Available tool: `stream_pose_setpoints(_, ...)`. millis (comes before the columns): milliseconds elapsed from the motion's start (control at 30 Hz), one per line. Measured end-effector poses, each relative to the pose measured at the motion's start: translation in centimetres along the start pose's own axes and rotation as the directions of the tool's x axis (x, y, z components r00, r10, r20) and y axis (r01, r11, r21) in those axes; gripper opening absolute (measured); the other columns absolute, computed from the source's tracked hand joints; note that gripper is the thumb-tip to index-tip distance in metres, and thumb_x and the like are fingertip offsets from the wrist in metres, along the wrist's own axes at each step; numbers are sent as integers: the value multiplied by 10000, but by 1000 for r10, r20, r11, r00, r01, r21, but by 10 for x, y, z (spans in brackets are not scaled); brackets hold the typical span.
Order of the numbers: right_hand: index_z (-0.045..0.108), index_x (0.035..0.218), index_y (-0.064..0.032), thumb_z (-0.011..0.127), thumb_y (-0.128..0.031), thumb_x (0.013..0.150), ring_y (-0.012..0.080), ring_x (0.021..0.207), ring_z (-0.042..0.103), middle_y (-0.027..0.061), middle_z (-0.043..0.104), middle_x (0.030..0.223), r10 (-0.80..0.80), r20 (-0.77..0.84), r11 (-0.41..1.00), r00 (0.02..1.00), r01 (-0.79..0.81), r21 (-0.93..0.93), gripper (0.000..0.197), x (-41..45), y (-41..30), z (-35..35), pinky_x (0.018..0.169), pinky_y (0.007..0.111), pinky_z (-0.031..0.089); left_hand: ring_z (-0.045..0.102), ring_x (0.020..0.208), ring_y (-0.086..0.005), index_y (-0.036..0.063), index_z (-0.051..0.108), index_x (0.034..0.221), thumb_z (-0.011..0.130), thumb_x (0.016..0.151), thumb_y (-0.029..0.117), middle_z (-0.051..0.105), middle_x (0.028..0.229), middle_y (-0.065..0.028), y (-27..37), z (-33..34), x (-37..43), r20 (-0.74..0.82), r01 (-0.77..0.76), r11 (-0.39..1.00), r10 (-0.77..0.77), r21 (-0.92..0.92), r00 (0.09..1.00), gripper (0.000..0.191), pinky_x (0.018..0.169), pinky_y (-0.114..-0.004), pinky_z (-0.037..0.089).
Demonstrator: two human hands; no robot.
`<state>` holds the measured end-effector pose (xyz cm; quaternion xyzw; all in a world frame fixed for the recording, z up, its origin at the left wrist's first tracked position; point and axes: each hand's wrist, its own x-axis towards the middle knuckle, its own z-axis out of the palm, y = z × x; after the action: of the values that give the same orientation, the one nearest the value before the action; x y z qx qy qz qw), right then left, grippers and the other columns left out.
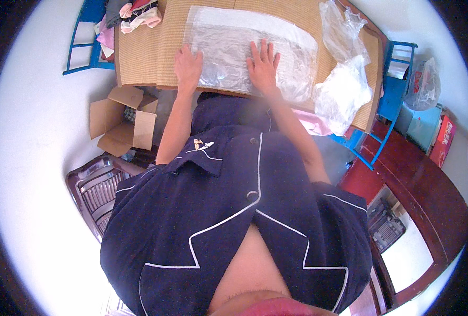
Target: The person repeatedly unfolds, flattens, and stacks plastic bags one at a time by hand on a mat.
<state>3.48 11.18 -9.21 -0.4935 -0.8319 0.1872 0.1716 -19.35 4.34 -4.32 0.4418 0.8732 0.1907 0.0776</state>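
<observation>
A flat sheet or bag of clear plastic, with a white band along its far side, lies on the ribbed tan mat in front of me. My left hand rests at its left edge, with the thumb towards the plastic; whether it pinches the edge is not plain. My right hand lies on the plastic right of its middle, palm down, fingers apart. Crumpled clear plastic and a bunched white plastic bag lie to the right on the mat.
Folded clothes sit at the mat's far left. An open cardboard box stands below the left edge, near a dark chair. Blue metal frames flank the table. Pink cloth hangs at the near edge. A red-brown cabinet stands right.
</observation>
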Motion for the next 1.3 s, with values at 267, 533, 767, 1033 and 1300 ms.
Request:
stream_pose_setpoints(267,340,1511,-214,526,-330,958,402,1477,135,172,204,1595,-21,12,1000,1000,21,-1,595,-1,-3,-1,1157,631,79,563,1031,-406,4,636,1013,648,858,261,547,1106,-221,-1,9,-1,0,28,999,-28,33,1000,301,889,-474,469)
stream_pose_setpoints(533,352,1505,-195,549,-316,946,404,1472,156,180,216,1589,-23,9,1000,1000,23,-3,605,0,-5,-2,1155,633,87,635,849,-376,21,671,875,630,865,226,665,816,-185,-14,16,10,-69,-63,996,59,-57,996,209,776,-471,500)
stream_pose_setpoints(767,376,1495,-184,544,-327,944,408,1468,170,178,205,1595,-32,-19,998,999,33,49,594,6,-14,-4,1149,640,107,666,777,-383,10,669,886,636,874,223,688,807,-194,-20,0,29,-109,-48,987,32,-154,994,216,700,-468,518)
stream_pose_setpoints(1033,368,1498,-208,501,-337,974,397,1470,171,155,213,1598,-33,-9,999,999,33,-11,555,4,-7,8,1153,626,116,635,985,-373,-5,657,991,653,860,236,677,1017,-227,-31,-5,35,40,71,981,-64,-181,997,274,839,-472,484)
stream_pose_setpoints(1300,394,1482,-179,518,-326,947,389,1470,190,169,250,1584,-39,9,999,999,39,34,569,5,-11,10,1146,634,140,299,1415,-377,54,453,1415,490,974,293,351,1511,-201,57,62,18,-30,-555,825,555,-104,831,503,1153,-547,224)
